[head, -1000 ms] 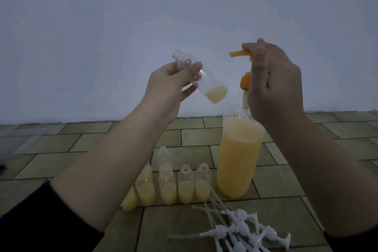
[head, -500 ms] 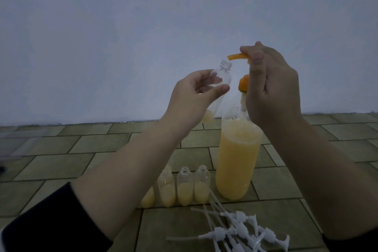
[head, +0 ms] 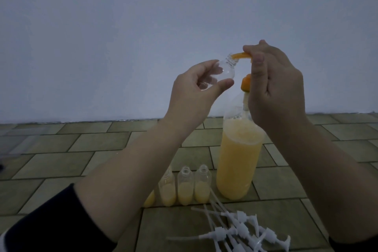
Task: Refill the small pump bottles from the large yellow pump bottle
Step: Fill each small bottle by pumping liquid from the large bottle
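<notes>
Orange plastic marks the pump spout [head: 241, 55] of the large yellow bottle [head: 237, 161], which stands on the tiled floor [head: 81, 149] at about five o'clock from frame centre. The right hand [head: 274, 88] curls over the pump head, fingers [head: 258, 67] pressed together on it. The left hand [head: 196, 90] pinches a clear small bottle [head: 82, 71] between thumb and fingers, tilted — its open neck meets the spout tip. At the big bottle's nine o'clock, partly filled small bottles [head: 185, 187] stand in a row; white pump tops [head: 241, 233] lie heaped at its six o'clock.
</notes>
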The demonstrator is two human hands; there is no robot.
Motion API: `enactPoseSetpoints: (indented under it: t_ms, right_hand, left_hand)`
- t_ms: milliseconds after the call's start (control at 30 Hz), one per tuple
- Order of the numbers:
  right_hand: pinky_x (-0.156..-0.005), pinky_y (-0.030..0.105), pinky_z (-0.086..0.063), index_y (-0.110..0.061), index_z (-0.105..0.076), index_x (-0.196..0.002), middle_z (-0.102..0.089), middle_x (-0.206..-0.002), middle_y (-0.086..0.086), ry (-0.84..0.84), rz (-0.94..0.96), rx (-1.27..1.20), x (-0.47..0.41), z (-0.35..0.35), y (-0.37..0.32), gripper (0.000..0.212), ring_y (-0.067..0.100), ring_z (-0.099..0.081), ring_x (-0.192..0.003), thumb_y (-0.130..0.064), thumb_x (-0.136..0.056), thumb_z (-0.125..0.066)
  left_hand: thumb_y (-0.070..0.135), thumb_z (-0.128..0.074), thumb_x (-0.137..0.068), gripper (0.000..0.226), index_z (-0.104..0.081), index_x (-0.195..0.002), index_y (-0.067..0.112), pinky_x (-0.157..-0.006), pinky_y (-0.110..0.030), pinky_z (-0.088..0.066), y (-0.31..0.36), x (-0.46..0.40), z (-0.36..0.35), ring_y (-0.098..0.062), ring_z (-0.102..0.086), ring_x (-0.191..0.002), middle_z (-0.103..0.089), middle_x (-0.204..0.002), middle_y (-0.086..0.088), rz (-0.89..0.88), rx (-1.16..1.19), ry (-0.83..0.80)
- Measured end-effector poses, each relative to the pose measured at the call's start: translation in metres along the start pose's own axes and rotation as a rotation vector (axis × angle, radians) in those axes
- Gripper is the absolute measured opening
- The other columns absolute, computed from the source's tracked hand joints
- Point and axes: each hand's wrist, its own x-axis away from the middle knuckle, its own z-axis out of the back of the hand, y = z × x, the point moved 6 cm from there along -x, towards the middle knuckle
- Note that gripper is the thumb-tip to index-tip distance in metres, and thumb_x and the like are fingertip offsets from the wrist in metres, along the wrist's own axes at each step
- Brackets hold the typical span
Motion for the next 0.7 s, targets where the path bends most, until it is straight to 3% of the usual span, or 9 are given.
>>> enactPoseSetpoints:
  t_ms: [67,167,400,500,700]
  right_hand:
    - [-0.097,0.015,-0.03,-0.007,-0.059,-0.121,-0.06,-0.124,0.008,0.0,0.006,0.02,0.001,-0.001,0.001,0.048,0.019,-0.045,-0.128,-0.031,-0.099,-0.023]
    - [-0.096,0.021,-0.034,-0.006,-0.059,-0.12,-0.06,-0.123,0.009,0.004,0.002,0.022,0.007,-0.007,0.006,0.046,0.02,-0.046,-0.127,-0.028,-0.099,-0.025]
    - [-0.091,0.01,-0.03,-0.007,-0.063,-0.113,-0.064,-0.114,0.008,-0.015,0.004,0.026,0.001,-0.002,0.003,0.044,0.02,-0.051,-0.12,-0.027,-0.101,-0.026]
    - [-0.09,-0.001,-0.022,-0.007,-0.062,-0.115,-0.063,-0.117,0.008,0.005,0.019,0.048,-0.003,0.001,0.004,0.044,0.019,-0.049,-0.122,-0.027,-0.101,-0.026]
    - [-0.094,0.0,-0.025,-0.005,-0.063,-0.113,-0.064,-0.114,0.009,0.02,0.004,0.028,0.008,-0.008,0.012,0.042,0.02,-0.052,-0.12,-0.023,-0.1,-0.028]
  left_hand:
    - [0.021,-0.073,-0.08,0.048,-0.06,-0.124,0.008,-0.091,-0.032,-0.053,-0.003,0.001,-0.001,-0.015,-0.064,-0.097,-0.068,-0.104,0.005,0.015,0.008,-0.004]
    - [0.024,-0.072,-0.081,0.048,-0.06,-0.125,0.009,-0.09,-0.028,-0.053,-0.011,0.005,-0.004,-0.015,-0.064,-0.101,-0.069,-0.108,0.001,0.031,-0.005,-0.022]
    - [0.028,-0.071,-0.082,0.045,-0.062,-0.122,0.009,-0.093,-0.034,-0.053,-0.007,0.002,-0.005,-0.013,-0.064,-0.099,-0.07,-0.105,0.0,0.036,-0.061,-0.053]
    - [0.028,-0.07,-0.083,0.044,-0.062,-0.122,0.009,-0.094,-0.036,-0.052,-0.002,-0.003,-0.005,-0.013,-0.064,-0.101,-0.07,-0.107,-0.001,0.032,-0.066,-0.071]
    - [0.026,-0.069,-0.084,0.03,-0.068,-0.108,0.008,-0.088,-0.045,-0.053,-0.011,0.0,-0.009,-0.027,-0.064,-0.094,-0.068,-0.093,-0.008,0.054,-0.087,-0.124]
